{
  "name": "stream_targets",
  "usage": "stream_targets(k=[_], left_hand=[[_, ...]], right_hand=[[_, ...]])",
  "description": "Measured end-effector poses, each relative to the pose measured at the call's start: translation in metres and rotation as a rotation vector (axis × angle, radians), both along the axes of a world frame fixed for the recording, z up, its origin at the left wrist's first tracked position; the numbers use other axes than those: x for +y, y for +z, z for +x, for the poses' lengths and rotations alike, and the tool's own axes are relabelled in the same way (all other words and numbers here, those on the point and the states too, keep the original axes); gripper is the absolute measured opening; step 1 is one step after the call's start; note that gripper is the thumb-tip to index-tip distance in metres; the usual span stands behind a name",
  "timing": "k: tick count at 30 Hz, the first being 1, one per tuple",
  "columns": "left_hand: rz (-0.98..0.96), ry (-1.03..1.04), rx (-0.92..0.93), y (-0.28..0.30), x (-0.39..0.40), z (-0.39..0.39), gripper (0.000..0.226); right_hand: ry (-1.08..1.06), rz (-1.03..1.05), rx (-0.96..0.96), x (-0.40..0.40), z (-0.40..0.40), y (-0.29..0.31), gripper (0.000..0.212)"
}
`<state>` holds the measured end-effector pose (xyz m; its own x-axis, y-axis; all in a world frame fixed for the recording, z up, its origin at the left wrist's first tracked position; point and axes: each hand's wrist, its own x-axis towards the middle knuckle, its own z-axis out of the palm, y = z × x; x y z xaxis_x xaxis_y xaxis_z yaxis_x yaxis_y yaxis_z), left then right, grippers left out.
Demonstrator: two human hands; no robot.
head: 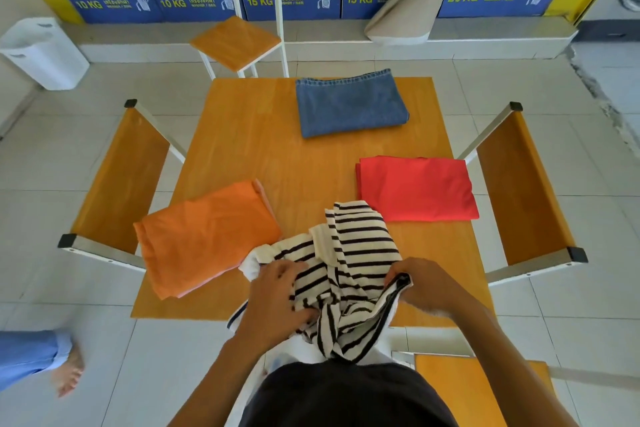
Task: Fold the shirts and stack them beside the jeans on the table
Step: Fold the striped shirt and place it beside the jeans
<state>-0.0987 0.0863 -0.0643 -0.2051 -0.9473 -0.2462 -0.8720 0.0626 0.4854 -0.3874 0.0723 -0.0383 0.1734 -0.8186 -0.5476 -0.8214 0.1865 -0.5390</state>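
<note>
A crumpled black-and-white striped shirt lies at the near edge of the orange table and hangs partly over it. My left hand grips its left side, and my right hand pinches its dark-edged hem on the right. An orange shirt, loosely folded, lies at the near left and overhangs the table's left edge. A folded red shirt rests at the right. Folded blue jeans sit at the far side of the table.
Wooden chairs stand to the left, to the right, behind the table and at the near right. A white laundry basket sits far left before washing machines. Another person's leg and foot are at the lower left.
</note>
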Motion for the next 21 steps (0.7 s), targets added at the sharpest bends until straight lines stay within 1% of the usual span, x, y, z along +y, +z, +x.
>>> stream_targets(k=[2, 3, 5, 6, 7, 9, 12, 14, 16, 18, 19, 21], left_hand=[[-0.002, 0.168, -0.004, -0.004, 0.015, 0.024, 0.09], [0.014, 0.28, -0.025, -0.007, 0.022, 0.034, 0.09], [0.122, 0.535, -0.05, -0.013, 0.034, 0.043, 0.081], [0.177, 0.612, -0.074, -0.015, 0.038, 0.044, 0.075], [0.211, 0.645, -0.097, -0.016, 0.04, 0.042, 0.068], [0.261, 0.649, -0.138, -0.014, 0.037, 0.037, 0.053], [0.401, 0.594, -0.165, -0.014, 0.028, 0.029, 0.041], [0.422, 0.625, -0.048, -0.01, 0.024, 0.026, 0.037], [0.458, 0.657, 0.086, 0.002, 0.019, 0.026, 0.027], [0.558, 0.683, 0.18, 0.021, 0.009, 0.025, 0.024], [0.572, 0.692, 0.237, 0.031, 0.004, 0.023, 0.025], [0.508, 0.706, 0.357, 0.042, -0.008, 0.014, 0.025]], right_hand=[[-0.032, 0.023, -0.001, 0.001, -0.003, -0.005, 0.033], [-0.044, 0.031, -0.004, 0.002, -0.005, -0.007, 0.033], [-0.063, 0.052, -0.012, 0.003, -0.007, -0.01, 0.032], [-0.067, 0.062, -0.012, 0.004, -0.008, -0.012, 0.032], [-0.066, 0.07, -0.01, 0.004, -0.008, -0.014, 0.032], [-0.061, 0.08, -0.007, 0.004, -0.007, -0.016, 0.032], [-0.058, 0.083, -0.014, 0.0, -0.006, -0.017, 0.032], [-0.059, 0.079, -0.019, -0.001, -0.006, -0.017, 0.032], [-0.067, 0.075, -0.03, -0.001, -0.007, -0.018, 0.034], [-0.08, 0.075, -0.042, 0.001, -0.008, -0.019, 0.033], [-0.087, 0.074, -0.045, 0.002, -0.008, -0.02, 0.032], [-0.104, 0.076, -0.056, 0.004, -0.009, -0.021, 0.032]])
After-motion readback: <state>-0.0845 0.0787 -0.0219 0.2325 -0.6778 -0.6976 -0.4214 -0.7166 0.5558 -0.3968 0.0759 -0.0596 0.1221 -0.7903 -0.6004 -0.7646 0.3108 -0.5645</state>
